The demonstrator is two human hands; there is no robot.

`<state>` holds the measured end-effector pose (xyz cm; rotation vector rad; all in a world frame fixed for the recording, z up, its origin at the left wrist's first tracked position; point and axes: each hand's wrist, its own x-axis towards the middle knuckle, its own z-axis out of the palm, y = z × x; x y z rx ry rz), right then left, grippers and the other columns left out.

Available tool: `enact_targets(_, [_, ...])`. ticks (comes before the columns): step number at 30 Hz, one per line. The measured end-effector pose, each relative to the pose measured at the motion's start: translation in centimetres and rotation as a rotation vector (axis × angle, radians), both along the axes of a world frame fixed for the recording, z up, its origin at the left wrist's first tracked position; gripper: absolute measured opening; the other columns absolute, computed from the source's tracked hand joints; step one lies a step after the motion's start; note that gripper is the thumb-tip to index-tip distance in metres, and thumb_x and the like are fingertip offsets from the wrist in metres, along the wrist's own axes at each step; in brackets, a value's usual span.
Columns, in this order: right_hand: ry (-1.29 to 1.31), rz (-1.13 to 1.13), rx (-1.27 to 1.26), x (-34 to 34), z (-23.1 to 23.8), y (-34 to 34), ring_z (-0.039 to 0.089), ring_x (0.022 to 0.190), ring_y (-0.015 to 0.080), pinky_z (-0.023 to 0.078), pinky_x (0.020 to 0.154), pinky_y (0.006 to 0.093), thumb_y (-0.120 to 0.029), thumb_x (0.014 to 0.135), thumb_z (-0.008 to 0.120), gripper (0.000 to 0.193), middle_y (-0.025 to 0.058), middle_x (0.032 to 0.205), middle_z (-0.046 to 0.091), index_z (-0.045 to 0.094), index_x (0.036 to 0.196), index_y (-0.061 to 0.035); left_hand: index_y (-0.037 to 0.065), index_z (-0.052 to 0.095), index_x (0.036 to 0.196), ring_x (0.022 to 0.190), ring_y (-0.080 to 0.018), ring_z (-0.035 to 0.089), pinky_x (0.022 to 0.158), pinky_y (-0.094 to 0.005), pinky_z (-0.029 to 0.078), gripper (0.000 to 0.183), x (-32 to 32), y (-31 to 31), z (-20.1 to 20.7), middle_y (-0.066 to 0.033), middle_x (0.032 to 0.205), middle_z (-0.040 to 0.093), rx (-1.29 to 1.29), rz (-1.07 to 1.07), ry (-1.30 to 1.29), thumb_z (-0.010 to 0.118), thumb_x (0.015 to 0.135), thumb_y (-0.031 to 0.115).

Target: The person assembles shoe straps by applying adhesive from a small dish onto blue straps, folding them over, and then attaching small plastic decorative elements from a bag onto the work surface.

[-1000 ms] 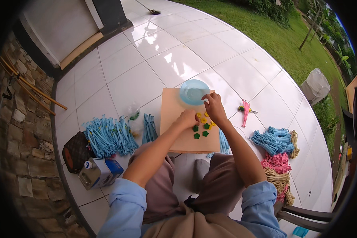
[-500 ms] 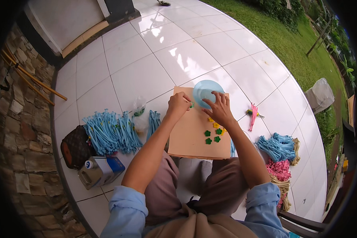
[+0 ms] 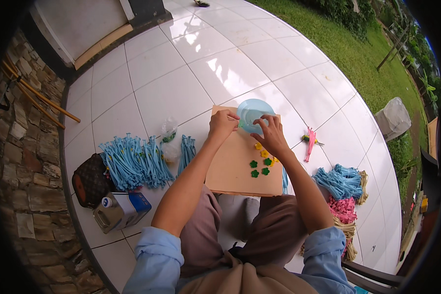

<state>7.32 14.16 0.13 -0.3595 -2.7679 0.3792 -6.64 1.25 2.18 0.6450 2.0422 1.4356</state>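
My left hand is pinched closed at the near left rim of a pale blue round plate. At its fingertips shows a small green piece, whose shape is too small to make out. Over the plate's right side, my right hand has its fingers bent and apart, with nothing visible between them. Both hands are above a tan cardboard sheet at my knees. On it lie several green flower-shaped pieces and yellow flower-shaped pieces, partly hidden by my right forearm.
Light blue bundles lie left, beside a metal can, a brown bag and a clear plastic bag. At right are a pink bundle, more blue bundles and pink ones on white tiles.
My left fingertips have moved slightly up and right, bringing the green piece to the plate's rim. My right hand's fingers have drawn a little nearer to it.
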Motion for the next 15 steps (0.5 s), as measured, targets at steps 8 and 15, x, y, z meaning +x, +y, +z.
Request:
enact_targets(8, [0.358,0.071,0.014,-0.4,4.7,-1.8,0.04,0.107,0.0302,0.036,0.087,0.0404,-0.004,0.073,0.061,0.034,0.0089,0.114,0.045,0.059,0.103,-0.0186,-0.008,0.062,0.091,0.077,-0.0181,0.064,0.067,-0.0241,0.057,0.015,0.6,0.3,1.2,-0.0147,0.088,0.063,0.224,0.025,-0.134,0.057,0.076,-0.006])
enact_targets(15, [0.376,0.066,0.133,-0.7,4.2,-2.0,0.04,0.107,0.0303,0.036,0.085,0.0411,-0.004,0.07,0.062,0.031,0.0071,0.115,0.045,0.062,0.097,-0.0192,-0.008,0.062,0.093,0.078,-0.0191,0.063,0.068,-0.0239,0.057,0.019,1.1,0.7,1.5,-0.0145,0.089,0.062,0.231,0.023,-0.136,0.054,0.076,-0.009])
